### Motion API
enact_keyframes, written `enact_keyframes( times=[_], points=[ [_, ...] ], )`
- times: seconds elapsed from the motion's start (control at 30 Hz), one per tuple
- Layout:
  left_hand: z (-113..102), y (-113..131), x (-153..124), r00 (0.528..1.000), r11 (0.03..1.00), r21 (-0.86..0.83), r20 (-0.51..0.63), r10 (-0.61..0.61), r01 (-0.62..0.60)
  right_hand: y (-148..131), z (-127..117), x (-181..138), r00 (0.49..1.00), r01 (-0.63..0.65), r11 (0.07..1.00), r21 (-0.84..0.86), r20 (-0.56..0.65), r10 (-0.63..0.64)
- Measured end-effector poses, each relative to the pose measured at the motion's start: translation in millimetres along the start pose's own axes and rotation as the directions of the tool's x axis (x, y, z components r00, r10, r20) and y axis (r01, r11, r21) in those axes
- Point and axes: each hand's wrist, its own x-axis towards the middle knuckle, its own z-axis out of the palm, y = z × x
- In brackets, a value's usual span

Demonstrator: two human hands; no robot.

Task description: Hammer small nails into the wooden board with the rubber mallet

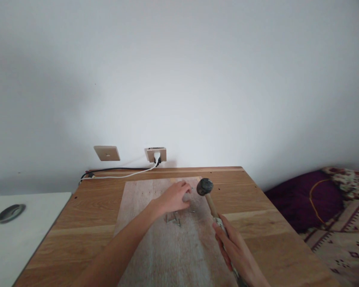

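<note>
Nearest my camera, my right hand grips a mallet, its handle's butt cut off by the frame. My left hand curls over the pale board; I cannot tell whether that grip pinches anything. Nails, blurred, lie beside it. The worktop runs out of view.

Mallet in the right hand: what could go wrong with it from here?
The mallet, gripped in the right hand, has its head close beside the left hand in this view, so a badly aimed swing might strike the fingers.
The loose nails lying near the left hand could scatter if knocked.
The board lies on the wooden tabletop with no clamp visible, so it might slip under a blow.
</note>
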Motion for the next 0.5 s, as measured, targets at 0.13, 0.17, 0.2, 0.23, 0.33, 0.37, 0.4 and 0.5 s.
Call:
enact_keyframes(
  times=[0.13,0.17,0.2,0.23,0.33,0.37,0.4,0.5],
  points=[
    [-3,29,-14,0.956,0.914,0.317,0.228,0.186,-0.253,10,0,0,1.000,-0.023,1.000,-0.013,-0.004,0.023],
    [0,36,-15,0.948,0.886,0.364,0.241,0.207,-0.286,13,1,1,1.000,-0.027,0.999,-0.025,-0.005,0.027],
    [2,42,-15,0.943,0.863,0.399,0.244,0.225,-0.309,16,1,2,1.000,-0.027,0.999,-0.039,-0.009,0.027],
    [5,47,-14,0.940,0.844,0.425,0.240,0.243,-0.327,19,2,3,1.000,-0.026,0.998,-0.053,-0.012,0.025],
    [12,53,-12,0.929,0.807,0.461,0.216,0.301,-0.368,26,3,6,1.000,-0.014,0.997,-0.080,-0.026,0.012],
    [13,52,-11,0.927,0.810,0.452,0.209,0.311,-0.374,28,3,6,1.000,-0.010,0.996,-0.085,-0.030,0.008],
    [13,48,-10,0.931,0.827,0.429,0.200,0.306,-0.364,29,3,6,0.999,-0.010,0.996,-0.086,-0.032,0.007],
    [6,27,-4,0.981,0.953,0.236,0.096,0.169,-0.188,29,3,6,1.000,-0.022,0.997,-0.069,-0.024,0.020]
  ],
)
